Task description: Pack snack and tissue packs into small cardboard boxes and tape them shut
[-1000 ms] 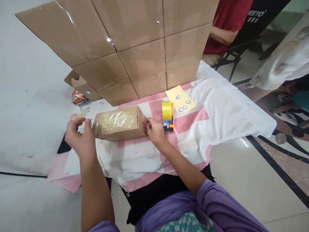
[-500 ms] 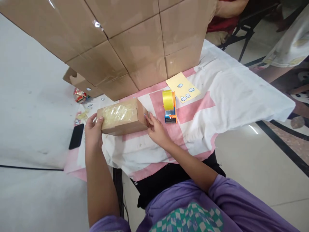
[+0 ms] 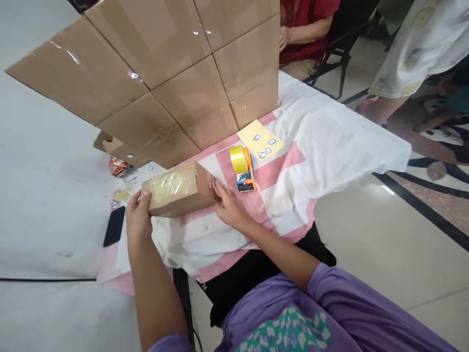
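1. Left hand [image 3: 138,219] is closed around the left end of the cardboard box [image 3: 176,191], fingertips on its taped top, with a black phone [image 3: 114,226] just left.
2. Box lies on the desk [image 3: 330,146], left of centre.
3. Right hand [image 3: 226,208], fingers stretched open, presses the box's right end.
4. Just beyond, to the right, is a yellow tape dispenser [image 3: 242,167].
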The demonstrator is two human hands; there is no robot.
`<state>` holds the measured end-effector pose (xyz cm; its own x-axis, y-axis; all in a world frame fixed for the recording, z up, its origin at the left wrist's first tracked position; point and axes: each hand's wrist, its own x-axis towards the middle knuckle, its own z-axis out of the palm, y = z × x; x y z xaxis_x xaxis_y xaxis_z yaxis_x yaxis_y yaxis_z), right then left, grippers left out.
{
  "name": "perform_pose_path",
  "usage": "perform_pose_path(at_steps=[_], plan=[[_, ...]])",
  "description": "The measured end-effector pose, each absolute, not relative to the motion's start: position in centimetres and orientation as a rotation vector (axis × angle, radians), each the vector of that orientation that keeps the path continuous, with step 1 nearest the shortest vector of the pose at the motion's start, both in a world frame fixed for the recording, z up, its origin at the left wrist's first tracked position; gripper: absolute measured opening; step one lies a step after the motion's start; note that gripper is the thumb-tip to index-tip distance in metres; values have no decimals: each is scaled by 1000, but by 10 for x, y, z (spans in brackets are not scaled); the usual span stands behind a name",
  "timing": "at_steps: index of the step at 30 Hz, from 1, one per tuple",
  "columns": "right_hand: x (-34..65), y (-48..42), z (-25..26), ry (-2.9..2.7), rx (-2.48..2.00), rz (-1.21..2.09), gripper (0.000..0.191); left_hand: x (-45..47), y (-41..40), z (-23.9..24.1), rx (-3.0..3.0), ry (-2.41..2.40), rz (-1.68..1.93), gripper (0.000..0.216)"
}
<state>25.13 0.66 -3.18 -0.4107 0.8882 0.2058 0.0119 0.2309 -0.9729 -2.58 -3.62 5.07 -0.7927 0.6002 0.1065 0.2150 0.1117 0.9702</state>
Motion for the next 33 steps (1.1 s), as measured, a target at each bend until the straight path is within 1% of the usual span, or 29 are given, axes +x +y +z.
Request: perform_pose_path(at_steps=[3, 9, 13, 16, 18, 20, 22, 24, 26, 28, 33], plan=[[247, 12, -33, -1617, -885, 1318, 85, -22, -38, 52, 780, 2050, 1742, 73], [241, 18, -37, -1621, -851, 1432, 88, -20, -39, 54, 742, 2039, 1745, 59], [240, 19, -43, -1510, -883, 1493, 92, -20, -37, 55, 711, 2037, 1739, 59], [249, 25, -41, -1626, -848, 1505, 97, -20, -37, 51, 728, 2014, 1774, 56], [259, 31, -33, -1732, -828, 1499, 105, -20, -39, 48, 718, 1992, 1803, 55], [265, 35, -20, -1858, -816, 1425, 122, -21, -42, 46, 693, 1953, 1831, 54], [266, 36, -4, -2008, -783, 1289, 141, -24, -45, 46, 667, 1900, 1867, 52], [261, 35, 12, -2134, -679, 1131, 152, -26, -49, 46, 642, 1845, 1906, 50], [256, 34, 25, -2182, -529, 1010, 153, -26, -55, 44, 622, 1786, 1942, 49], [258, 32, 36, -2166, -421, 965, 148, -21, -62, 38, 612, 1711, 1961, 47], [312, 27, 58, -1975, -385, 1097, 141, -6, -84, -2, 536, 1525, 1985, 46]])
